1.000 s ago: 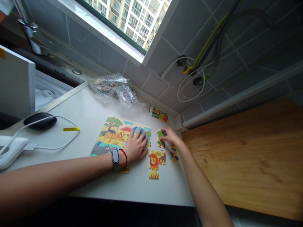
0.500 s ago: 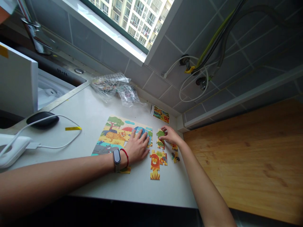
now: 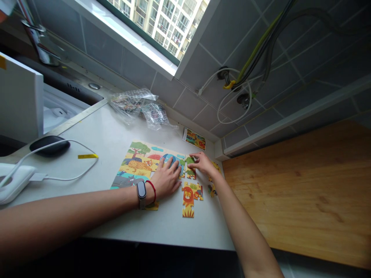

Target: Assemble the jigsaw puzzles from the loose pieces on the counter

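Already much of the puzzle [image 3: 137,166] is joined, the left hand [image 3: 166,178] spread on it, the right hand [image 3: 202,163] pinching a green section [image 3: 190,172] just beside, the lion section [image 3: 188,195] apart.

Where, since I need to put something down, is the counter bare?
Free: the counter between yellow tag, bag and puzzle, and the front part below the lion pieces. Crowded: the puzzle's right end, with left hand on it and right hand holding a green piece.

No readable text
Dark print on the yellow strip [image 3: 87,156] on the counter [image 3: 162,231] is too small.
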The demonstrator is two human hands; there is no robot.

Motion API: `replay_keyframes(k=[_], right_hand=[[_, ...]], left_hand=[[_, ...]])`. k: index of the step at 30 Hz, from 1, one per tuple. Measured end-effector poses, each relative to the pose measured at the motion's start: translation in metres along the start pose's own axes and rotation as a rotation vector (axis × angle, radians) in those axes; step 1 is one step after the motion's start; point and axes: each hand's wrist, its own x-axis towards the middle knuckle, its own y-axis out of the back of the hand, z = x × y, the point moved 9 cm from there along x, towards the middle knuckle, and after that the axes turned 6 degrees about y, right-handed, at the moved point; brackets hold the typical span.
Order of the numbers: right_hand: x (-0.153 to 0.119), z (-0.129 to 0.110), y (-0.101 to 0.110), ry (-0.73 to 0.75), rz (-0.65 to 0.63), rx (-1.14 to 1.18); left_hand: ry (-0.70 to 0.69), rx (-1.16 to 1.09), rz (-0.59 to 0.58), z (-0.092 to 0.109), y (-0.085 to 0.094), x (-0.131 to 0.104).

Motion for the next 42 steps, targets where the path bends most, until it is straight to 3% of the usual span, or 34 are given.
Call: replay_keyframes(k=[7, 11, 16, 20, 27, 32, 42], right_hand=[[0.005, -0.01, 0.0, -0.039, 0.015, -0.02], [-0.016, -0.014, 0.014, -0.059, 0.034, -0.104], [-0.062, -0.03, -0.006, 0.077, -0.192, -0.272], [-0.077, -0.04, -0.022, 0.139, -0.258, -0.353], [-0.077, -0.051, -0.036, 0.264, -0.267, -0.573], [-0.088, -0.046, -0.052, 0.329, -0.274, -0.783], [-0.095, -0.035, -0.049, 0.409, -0.146, -0.72]], left_hand=[[-0.006, 0.035, 0.008, 0.001, 0.001, 0.0], [-0.001, 0.024, -0.017, 0.0, 0.001, 0.0], [0.003, 0.013, -0.041, 0.0, 0.0, 0.0], [0.006, 0.012, -0.045, 0.001, 0.0, 0.0], [0.008, 0.036, -0.05, 0.0, 0.0, 0.0], [0.011, 0.041, -0.022, 0.0, 0.002, 0.0], [0.004, 0.061, -0.031, 0.001, 0.0, 0.0]])
